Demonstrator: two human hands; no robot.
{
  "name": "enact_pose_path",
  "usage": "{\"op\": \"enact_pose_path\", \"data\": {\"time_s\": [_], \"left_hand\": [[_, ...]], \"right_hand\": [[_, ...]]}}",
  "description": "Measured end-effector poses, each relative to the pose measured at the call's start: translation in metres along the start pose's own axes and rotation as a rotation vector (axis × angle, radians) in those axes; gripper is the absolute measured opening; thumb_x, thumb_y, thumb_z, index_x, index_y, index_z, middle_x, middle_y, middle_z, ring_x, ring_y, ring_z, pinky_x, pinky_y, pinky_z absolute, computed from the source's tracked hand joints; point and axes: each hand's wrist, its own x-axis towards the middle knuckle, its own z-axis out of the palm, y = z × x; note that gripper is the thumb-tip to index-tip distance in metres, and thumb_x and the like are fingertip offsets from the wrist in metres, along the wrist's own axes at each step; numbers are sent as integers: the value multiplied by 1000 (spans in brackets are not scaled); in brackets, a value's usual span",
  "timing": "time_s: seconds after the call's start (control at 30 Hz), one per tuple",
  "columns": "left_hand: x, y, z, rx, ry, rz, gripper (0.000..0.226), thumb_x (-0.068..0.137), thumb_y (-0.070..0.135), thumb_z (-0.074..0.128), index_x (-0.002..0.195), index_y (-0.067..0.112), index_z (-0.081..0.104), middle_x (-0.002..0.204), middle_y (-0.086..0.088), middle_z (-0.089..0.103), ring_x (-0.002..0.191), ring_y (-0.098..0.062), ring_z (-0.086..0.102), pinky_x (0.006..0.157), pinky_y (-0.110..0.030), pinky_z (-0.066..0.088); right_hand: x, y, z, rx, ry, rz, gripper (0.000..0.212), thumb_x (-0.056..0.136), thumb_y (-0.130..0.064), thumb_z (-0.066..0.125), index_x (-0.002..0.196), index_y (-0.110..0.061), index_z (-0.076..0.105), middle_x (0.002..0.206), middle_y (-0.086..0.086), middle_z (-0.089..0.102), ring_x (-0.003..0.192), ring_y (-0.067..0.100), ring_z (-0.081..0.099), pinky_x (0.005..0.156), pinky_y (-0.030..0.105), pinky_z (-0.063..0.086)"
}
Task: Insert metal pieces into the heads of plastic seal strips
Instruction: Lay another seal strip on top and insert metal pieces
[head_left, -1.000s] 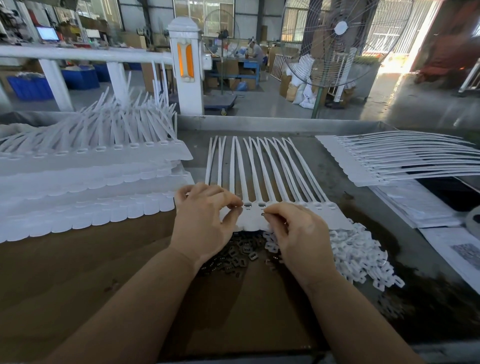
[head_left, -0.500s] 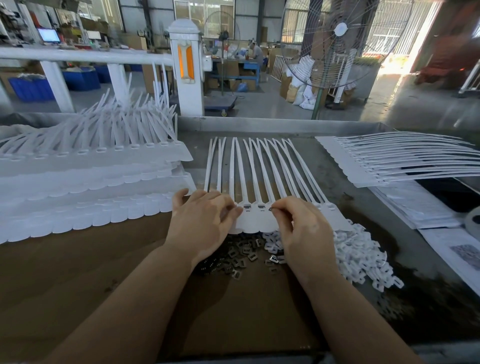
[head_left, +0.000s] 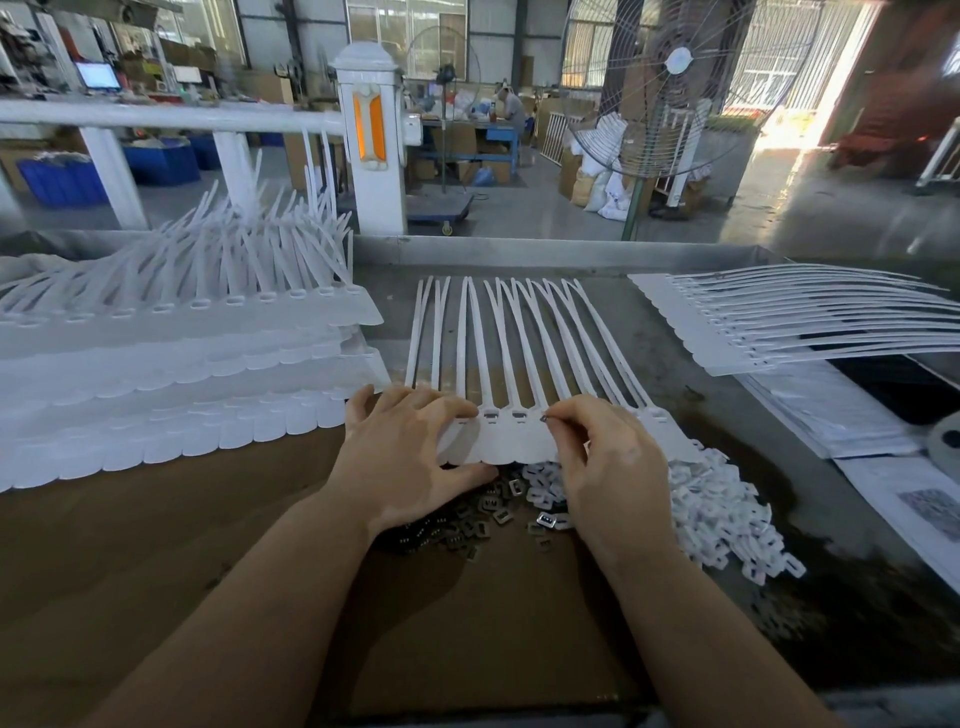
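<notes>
Both forearms are bare to the frame's edge, no sleeve showing; the left hand and right hand are gloveless, with short, plain fingernails

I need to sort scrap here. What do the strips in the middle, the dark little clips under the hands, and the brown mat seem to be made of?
Strips: white plastic, matte, slightly translucent; the long thin tails bow. Clips: likely stamped metal, dark grey with bright glints on their edges. Mat: probably cardboard, flat dull brown with no sheen.
</notes>
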Motion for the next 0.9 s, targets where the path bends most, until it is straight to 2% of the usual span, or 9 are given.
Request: {"op": "enact_pose_path", "data": {"time_s": [0.13,0.23,0.33,0.43,0.5,0.53,0.63,0.73,0.9], "left_hand": [[1,-4,-5,-71,-52,-26,63,65,82,49,118,47,48,126,17,47,126,-12,31,109,-41,8],[0,-9,-10,-129,-140,-31,71,51,91,41,112,53,45,123,21,42,124,-9,25,104,-38,12],[1,-4,-15,-297,-49,-55,49,55,85,39,93,56,47,110,25,44,112,-4,29,94,-31,17],[8,11,-22,-482,142,-75,19,75,59,62,86,43,59,90,24,55,86,4,46,77,-14,33],[13,23,-27,-624,110,-101,3,83,33,66,84,31,66,80,19,62,73,7,53,65,-5,39],[15,27,-28,-653,64,-102,3,85,26,66,85,27,69,78,17,64,71,9,54,63,-3,40],[19,41,-28,-710,-84,-106,10,89,16,63,94,19,70,81,10,68,68,8,57,60,-4,44],[24,52,-27,-921,-182,-207,13,93,14,57,99,16,68,83,1,72,65,1,62,60,-12,50],[31,59,-24,-1095,-220,-306,9,89,9,62,94,6,70,83,-9,72,65,-5,66,60,-14,51]], "right_hand": [[1,-1,-1,12,16,5,5,86,-5,63,85,-5,67,77,2,66,74,17,58,67,28,47],[1,0,-1,18,23,9,4,85,-4,64,85,-5,67,76,2,66,72,16,58,65,28,47],[1,1,-1,23,22,10,3,85,-3,64,84,-4,67,74,3,65,70,18,58,63,30,48],[1,1,-1,23,13,26,4,86,-4,63,84,-4,66,73,3,65,70,19,57,63,30,47],[2,2,0,29,0,46,5,87,-6,61,84,-5,65,74,3,64,71,20,56,64,31,46],[3,2,1,29,-2,50,5,87,-6,61,84,-5,65,74,3,64,71,20,56,65,32,45],[3,2,0,23,-11,46,6,88,-8,60,85,-6,64,74,2,63,71,20,56,64,34,46],[3,2,1,13,-13,34,7,88,-8,60,84,-6,64,74,2,63,70,19,55,63,34,45],[2,3,0,44,-13,41,8,88,-7,60,82,-5,65,72,2,62,70,19,55,61,31,43]]}}
